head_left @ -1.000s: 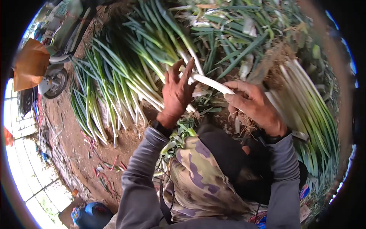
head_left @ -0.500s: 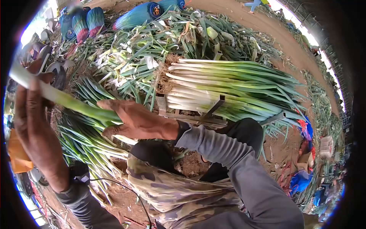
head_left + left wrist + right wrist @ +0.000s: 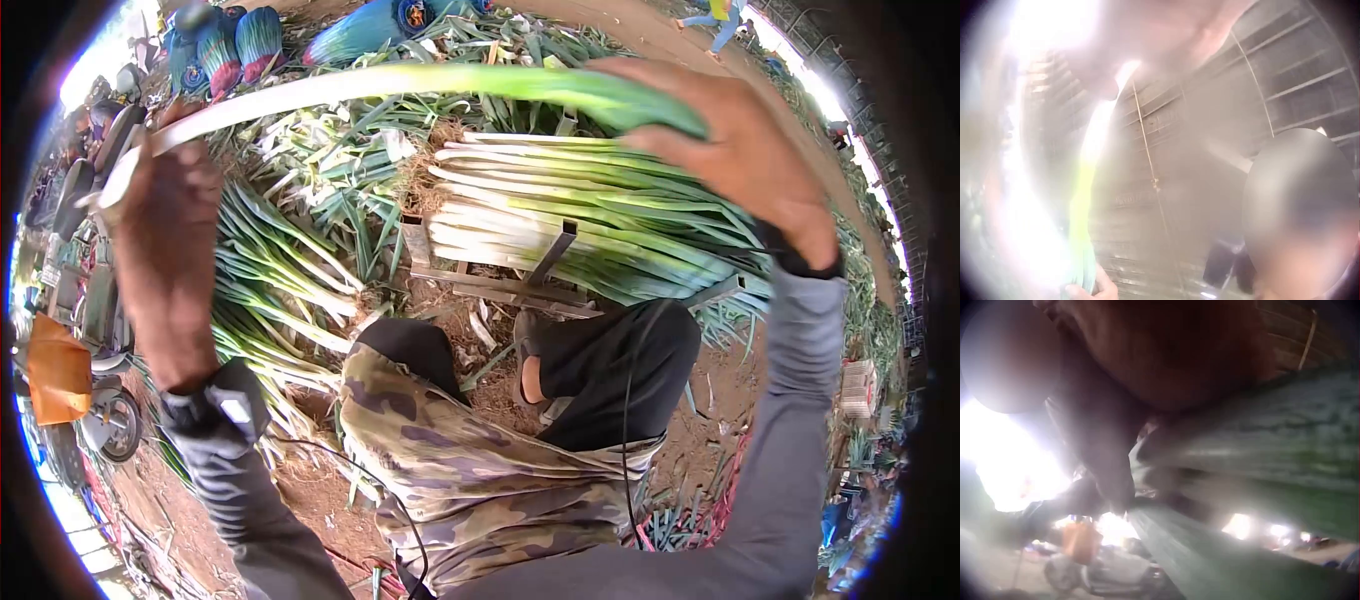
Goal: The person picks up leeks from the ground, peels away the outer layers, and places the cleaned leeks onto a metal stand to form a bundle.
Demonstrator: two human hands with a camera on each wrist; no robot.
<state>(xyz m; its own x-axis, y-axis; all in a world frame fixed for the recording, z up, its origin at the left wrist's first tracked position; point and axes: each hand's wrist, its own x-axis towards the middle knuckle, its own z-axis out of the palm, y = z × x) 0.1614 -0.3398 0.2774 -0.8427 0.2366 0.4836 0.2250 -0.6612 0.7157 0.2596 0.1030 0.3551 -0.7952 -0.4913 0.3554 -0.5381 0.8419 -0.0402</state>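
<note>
Dirt ground [image 3: 718,385]: I see loose leeks [image 3: 290,262] spread at left, a leaf heap [image 3: 335,155] beyond them.
Metal rack [image 3: 500,289]: from here I make out a leek row [image 3: 590,200] across it, roots [image 3: 418,180] leftward.

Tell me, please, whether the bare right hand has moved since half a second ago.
Yes: in the head view, the right hand moved rightward and up from left of the grey metal rack.

Onion stalk [image 3: 1085,187] spans two hands beneath a ribbed roof [image 3: 1191,156].
White end meets the left hand [image 3: 1160,34], blurred at top; the right hand [image 3: 1102,289] grips the green end below. Thin cord [image 3: 1142,122] crosses behind; glare whitens the left side.
</note>
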